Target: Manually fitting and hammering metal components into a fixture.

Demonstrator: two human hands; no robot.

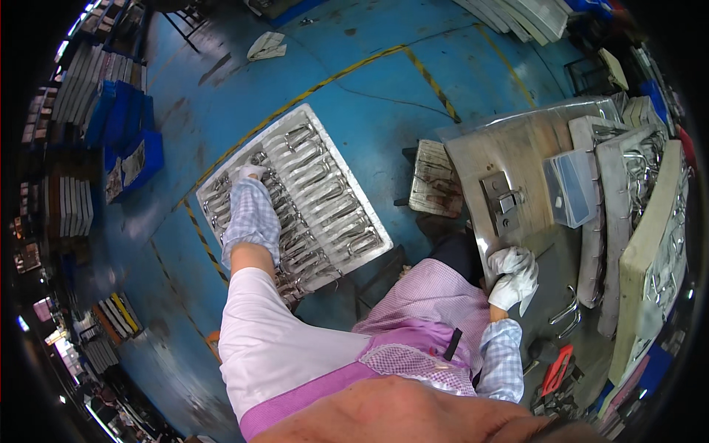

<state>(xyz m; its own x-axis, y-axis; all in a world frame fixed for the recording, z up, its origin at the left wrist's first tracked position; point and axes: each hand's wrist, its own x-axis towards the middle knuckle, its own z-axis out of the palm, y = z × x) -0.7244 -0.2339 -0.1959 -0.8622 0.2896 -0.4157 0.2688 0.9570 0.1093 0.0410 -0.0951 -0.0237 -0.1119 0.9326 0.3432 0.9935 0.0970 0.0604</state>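
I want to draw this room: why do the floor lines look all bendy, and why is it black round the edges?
In the head view, the fisheye lens bends the yellow-black floor stripes and curves the tray of metal parts; the black rim is the lens edge. The centre looks sharp; the shelves near the rim look squashed and dim; the metal worktable shows mild glare.

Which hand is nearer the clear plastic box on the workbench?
Right. The right hand, in a white glove, rests on the workbench just below the clear plastic box; the left hand reaches far left over the tray of metal handles.
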